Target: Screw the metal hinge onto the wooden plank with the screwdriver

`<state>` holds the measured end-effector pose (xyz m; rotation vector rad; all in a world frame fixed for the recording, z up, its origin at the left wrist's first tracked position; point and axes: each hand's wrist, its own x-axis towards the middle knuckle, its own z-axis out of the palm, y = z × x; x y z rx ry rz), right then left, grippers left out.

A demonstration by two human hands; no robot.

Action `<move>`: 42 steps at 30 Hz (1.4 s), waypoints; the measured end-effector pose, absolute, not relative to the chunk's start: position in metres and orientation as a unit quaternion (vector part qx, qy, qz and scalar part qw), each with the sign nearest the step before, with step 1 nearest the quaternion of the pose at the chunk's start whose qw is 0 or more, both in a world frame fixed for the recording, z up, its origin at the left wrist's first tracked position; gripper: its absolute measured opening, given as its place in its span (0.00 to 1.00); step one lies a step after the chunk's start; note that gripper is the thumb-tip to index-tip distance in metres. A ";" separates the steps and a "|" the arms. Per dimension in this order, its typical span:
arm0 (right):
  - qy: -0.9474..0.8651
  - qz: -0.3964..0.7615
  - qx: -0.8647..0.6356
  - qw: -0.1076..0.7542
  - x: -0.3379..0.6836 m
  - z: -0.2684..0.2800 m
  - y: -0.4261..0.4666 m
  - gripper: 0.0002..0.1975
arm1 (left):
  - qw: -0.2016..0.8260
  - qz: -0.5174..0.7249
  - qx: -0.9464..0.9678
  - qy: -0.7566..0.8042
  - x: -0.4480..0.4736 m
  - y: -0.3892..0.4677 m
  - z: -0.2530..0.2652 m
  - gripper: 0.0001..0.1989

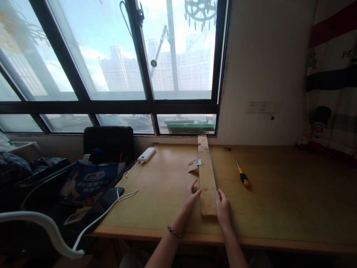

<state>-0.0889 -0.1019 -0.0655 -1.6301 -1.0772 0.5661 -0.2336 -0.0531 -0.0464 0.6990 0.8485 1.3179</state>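
Observation:
A long wooden board lies lengthwise on the table, running from near my hands toward the window. A small metal hinge sits at its left edge, with a small wooden piece beside it. My left hand is at the board's left side, thumb by the edge and index finger stretched away from it. Along the right edge, my right hand grips the board, its fingertips partly hidden. To the right lies a screwdriver with a yellow and black handle.
A white power bank with a white cable lies at the table's left. Beyond that edge stand a black chair and a blue bag. The window and wall border the table at the back.

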 end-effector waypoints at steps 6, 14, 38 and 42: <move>-0.500 0.079 -0.673 0.539 -0.035 -0.049 -0.067 0.23 | 0.666 0.595 0.247 0.376 -0.231 -0.041 -0.050 0.14; -0.465 -0.158 -0.747 0.447 0.030 -0.049 -0.005 0.22 | 0.742 0.609 0.091 0.264 -0.224 0.010 -0.050 0.06; -0.318 0.082 -0.669 0.667 0.043 -0.031 0.025 0.26 | 0.811 0.542 0.104 0.197 -0.201 0.082 -0.054 0.10; -0.335 0.068 -0.596 0.727 0.026 0.026 0.053 0.30 | 0.801 0.553 0.093 0.211 -0.198 0.083 -0.055 0.08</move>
